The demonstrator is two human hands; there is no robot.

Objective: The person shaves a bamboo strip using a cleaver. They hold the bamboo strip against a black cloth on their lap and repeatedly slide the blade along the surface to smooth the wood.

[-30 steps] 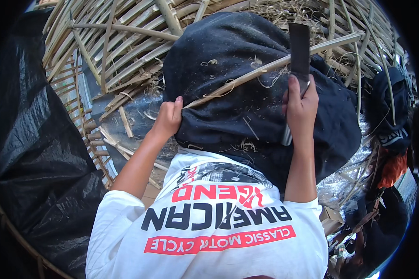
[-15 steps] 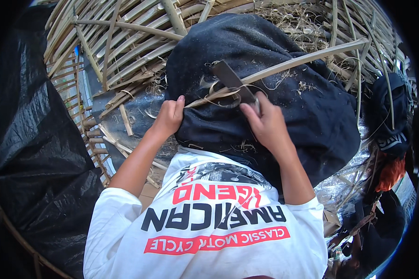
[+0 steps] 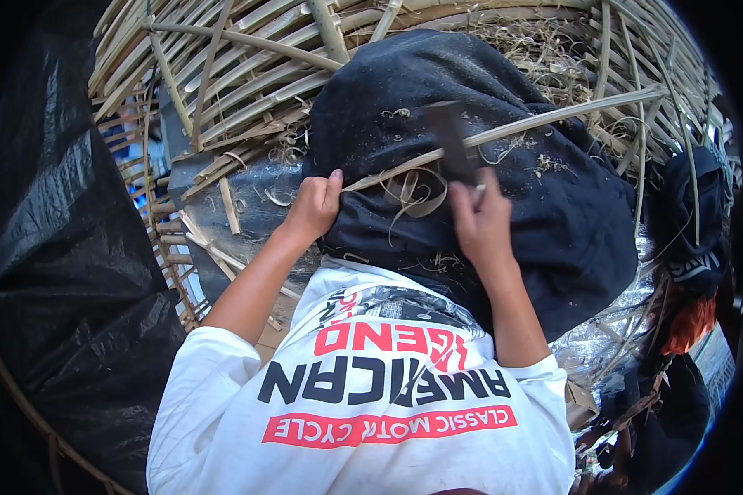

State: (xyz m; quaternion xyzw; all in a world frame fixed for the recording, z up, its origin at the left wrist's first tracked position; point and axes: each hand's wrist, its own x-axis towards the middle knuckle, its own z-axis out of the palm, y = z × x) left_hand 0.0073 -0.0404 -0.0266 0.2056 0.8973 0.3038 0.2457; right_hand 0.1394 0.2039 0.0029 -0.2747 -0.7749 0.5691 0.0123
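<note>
My left hand (image 3: 315, 203) is closed round the near end of a long pale bamboo strip (image 3: 545, 120), which slants up to the right across my lap. In my right hand (image 3: 482, 219) is a knife (image 3: 451, 142) with a broad dark blade, blurred by motion, lying across the strip. A curled shaving (image 3: 421, 191) hangs from the strip between my hands. Beneath everything, a dark cloth (image 3: 388, 82) dusted with fine chips covers my lap.
Split bamboo slats (image 3: 248, 78) form a frame at the far left. Loose shavings (image 3: 524, 54) are heaped at the back. Black plastic sheeting (image 3: 66, 272) hangs on the left. Short bamboo pieces (image 3: 229, 206) lie left of my hand, and a dark cap (image 3: 692, 219) hangs at the right.
The knife and my right hand have moved right along the strip. A larger curl of shaving now hangs between my hands. My left hand keeps its grip on the strip's end.
</note>
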